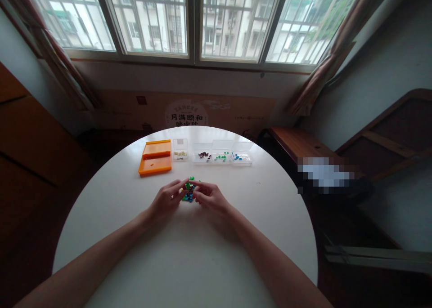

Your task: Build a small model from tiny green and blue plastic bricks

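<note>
Between my two hands, near the middle of the white round table (175, 254), stands a small model of green, blue and dark toy bricks (189, 194). My left hand (168, 194) closes on its left side, fingertips against a green part at the top. From the right, my right hand (208, 195) reaches its fingertips to the same model, thumb and fingers pinched near its upper edge. The fingers hide part of the model. Whether a separate loose brick sits in the fingertips is too small to tell.
Behind the hands are an orange tray (155, 165), a clear box of pale pieces (180, 156), and clear open boxes with dark pieces (204, 155), green pieces (222, 157) and blue pieces (238, 157). A wooden bench (297, 141) stands right of the table, below the window.
</note>
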Motion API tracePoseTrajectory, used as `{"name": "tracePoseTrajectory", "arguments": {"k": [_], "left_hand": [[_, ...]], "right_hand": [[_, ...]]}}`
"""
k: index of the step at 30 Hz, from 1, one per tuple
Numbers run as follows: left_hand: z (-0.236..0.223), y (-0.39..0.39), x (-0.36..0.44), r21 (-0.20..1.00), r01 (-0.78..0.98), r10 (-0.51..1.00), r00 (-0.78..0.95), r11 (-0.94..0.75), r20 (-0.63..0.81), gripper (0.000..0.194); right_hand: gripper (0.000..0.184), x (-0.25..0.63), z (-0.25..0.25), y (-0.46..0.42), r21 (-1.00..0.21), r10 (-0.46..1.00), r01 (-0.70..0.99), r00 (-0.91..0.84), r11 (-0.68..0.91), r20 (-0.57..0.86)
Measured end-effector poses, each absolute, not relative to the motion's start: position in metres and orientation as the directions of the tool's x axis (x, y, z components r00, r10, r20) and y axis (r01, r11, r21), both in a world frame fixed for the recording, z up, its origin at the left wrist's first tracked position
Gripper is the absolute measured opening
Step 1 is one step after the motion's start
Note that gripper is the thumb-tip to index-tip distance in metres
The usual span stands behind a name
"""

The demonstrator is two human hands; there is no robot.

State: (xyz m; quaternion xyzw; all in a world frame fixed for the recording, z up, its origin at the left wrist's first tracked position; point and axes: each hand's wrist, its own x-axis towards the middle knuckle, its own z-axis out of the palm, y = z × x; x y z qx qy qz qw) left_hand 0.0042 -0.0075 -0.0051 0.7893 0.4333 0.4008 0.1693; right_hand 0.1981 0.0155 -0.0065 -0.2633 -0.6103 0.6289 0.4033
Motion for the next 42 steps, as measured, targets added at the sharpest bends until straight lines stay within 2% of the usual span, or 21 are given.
{"name": "tracePoseTrajectory", "arguments": {"k": [9,15,22,34,42], "left_hand": [[-0.0034,-0.0076,0.0018,0.651,0.533,0.837,0.269,-0.542,0.476,0.039],[-0.0005,-0.0072,0.0027,0.659,0.526,0.825,0.169,-0.538,0.539,0.019],[0.0024,-0.0082,0.0035,0.642,0.504,0.801,0.198,-0.578,0.566,0.017],[-0.0044,-0.0068,0.0012,0.594,0.435,0.736,0.374,-0.677,0.564,0.021],[-0.0016,-0.0092,0.0018,0.591,0.418,0.723,0.425,-0.69,0.545,0.022]], "right_hand": [[0.041,0.1974,-0.0047,0.0151,-0.982,0.836,-0.17,-0.525,0.078,0.157],[0.037,0.1968,-0.0018,0.0136,-0.984,0.856,-0.169,-0.499,0.06,0.138],[0.034,0.1961,-0.0058,0.0154,-0.983,0.862,-0.177,-0.491,0.045,0.128],[0.03,0.1938,-0.0043,0.0145,-0.985,0.892,-0.163,-0.435,0.057,0.124],[0.03,0.1932,-0.0047,0.0155,-0.985,0.907,-0.171,-0.408,0.034,0.102]]}}
